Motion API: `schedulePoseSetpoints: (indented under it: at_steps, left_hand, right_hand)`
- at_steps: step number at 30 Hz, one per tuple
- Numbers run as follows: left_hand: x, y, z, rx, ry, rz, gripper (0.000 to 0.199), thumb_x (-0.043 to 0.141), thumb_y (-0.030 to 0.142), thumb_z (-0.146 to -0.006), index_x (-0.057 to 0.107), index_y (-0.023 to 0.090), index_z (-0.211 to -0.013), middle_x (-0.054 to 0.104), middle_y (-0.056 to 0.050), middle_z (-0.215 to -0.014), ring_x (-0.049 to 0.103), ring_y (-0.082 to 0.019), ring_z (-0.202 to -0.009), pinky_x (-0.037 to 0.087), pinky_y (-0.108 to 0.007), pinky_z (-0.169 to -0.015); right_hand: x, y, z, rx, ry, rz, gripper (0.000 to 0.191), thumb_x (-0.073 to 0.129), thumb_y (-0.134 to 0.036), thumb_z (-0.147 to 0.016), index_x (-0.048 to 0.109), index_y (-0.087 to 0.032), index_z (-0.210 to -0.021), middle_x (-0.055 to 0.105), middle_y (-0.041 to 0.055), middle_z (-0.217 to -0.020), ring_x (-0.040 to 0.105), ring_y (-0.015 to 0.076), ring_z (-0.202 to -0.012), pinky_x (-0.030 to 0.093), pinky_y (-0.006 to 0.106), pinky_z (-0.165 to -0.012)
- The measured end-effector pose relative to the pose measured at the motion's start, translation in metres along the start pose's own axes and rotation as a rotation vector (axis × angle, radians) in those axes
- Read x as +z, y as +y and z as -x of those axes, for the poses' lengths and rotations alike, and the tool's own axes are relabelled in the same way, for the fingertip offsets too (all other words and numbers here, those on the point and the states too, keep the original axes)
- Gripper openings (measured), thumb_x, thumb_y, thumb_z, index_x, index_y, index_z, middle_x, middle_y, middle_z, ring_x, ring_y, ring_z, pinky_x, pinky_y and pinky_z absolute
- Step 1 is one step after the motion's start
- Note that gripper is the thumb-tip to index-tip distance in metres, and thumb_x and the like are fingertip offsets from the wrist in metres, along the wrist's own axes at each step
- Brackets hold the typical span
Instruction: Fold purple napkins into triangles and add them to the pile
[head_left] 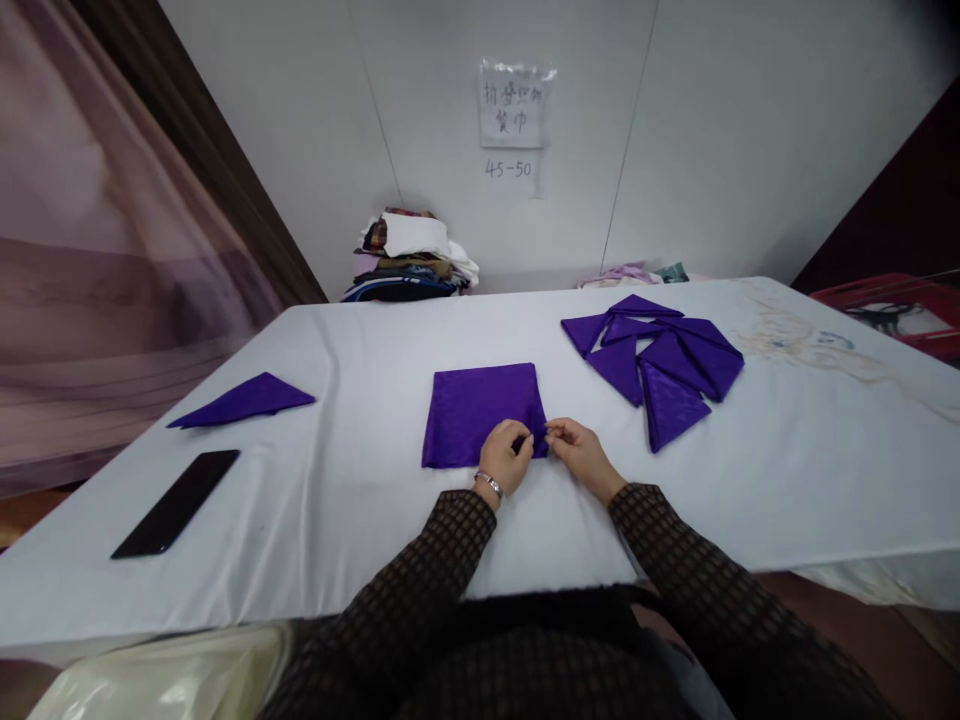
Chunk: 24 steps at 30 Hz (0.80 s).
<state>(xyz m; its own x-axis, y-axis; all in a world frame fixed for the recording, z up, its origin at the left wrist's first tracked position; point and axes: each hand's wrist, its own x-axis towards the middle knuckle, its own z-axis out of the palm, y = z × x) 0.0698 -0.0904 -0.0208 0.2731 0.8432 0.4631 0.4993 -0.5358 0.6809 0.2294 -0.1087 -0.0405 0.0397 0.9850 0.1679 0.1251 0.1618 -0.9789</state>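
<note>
A purple cloth napkin point(476, 405), folded into a rough square, lies flat on the white tablecloth point(375, 530) in front of me. My left hand point(508, 452) rests over its near right part, fingers pinched on the cloth close to the right edge. Just to the right, my right hand point(581, 450) pinches the napkin's right edge near its lower corner. The fingertips of both hands are close together, and the bit of cloth between them is partly hidden.
Several purple napkins folded into triangles point(679, 370) lie at the back right. Another folded purple napkin point(244, 400) is at the left, above a dark flat rectangular object point(178, 505). Stacked clothes point(412, 255) stand behind the table's far edge, below a paper sign point(512, 120).
</note>
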Motion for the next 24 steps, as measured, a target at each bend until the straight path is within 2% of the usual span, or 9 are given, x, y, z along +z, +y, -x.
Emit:
schedulePoseSetpoints:
  at_steps: [4, 7, 24]
  left_hand:
    - [-0.001, 0.006, 0.000, 0.128, -0.047, -0.096, 0.007, 0.054, 0.016, -0.079, 0.059, 0.020, -0.076, 0.064, -0.003, -0.085, 0.056, -0.017, -0.083, 0.043, -0.031, -0.078]
    - [0.000, 0.008, 0.001, 0.162, -0.110, -0.166, 0.007, 0.055, 0.016, -0.078, 0.059, 0.021, -0.078, 0.064, -0.003, -0.088, 0.055, -0.018, -0.085, 0.042, -0.032, -0.077]
    - [0.000, 0.010, 0.000, 0.094, -0.203, -0.224, 0.009, 0.053, 0.016, -0.079, 0.059, 0.021, -0.084, 0.065, -0.002, -0.085, 0.058, -0.018, -0.082, 0.041, -0.032, -0.074]
  right_hand:
    - [0.002, -0.006, 0.000, 0.064, -0.003, -0.105, 0.022, 0.061, -0.030, -0.070, 0.057, -0.019, -0.089, 0.052, -0.0076, -0.058, 0.047, 0.0090, -0.046, 0.038, 0.023, -0.046]
    - [0.002, -0.009, 0.000, 0.096, -0.032, -0.138, 0.023, 0.061, -0.030, -0.070, 0.055, -0.019, -0.089, 0.053, -0.0080, -0.055, 0.049, 0.0091, -0.044, 0.038, 0.023, -0.046]
    - [0.001, -0.010, 0.001, 0.118, -0.072, -0.217, 0.027, 0.061, -0.027, -0.068, 0.055, -0.018, -0.093, 0.056, -0.0070, -0.063, 0.053, 0.0084, -0.047, 0.041, 0.024, -0.051]
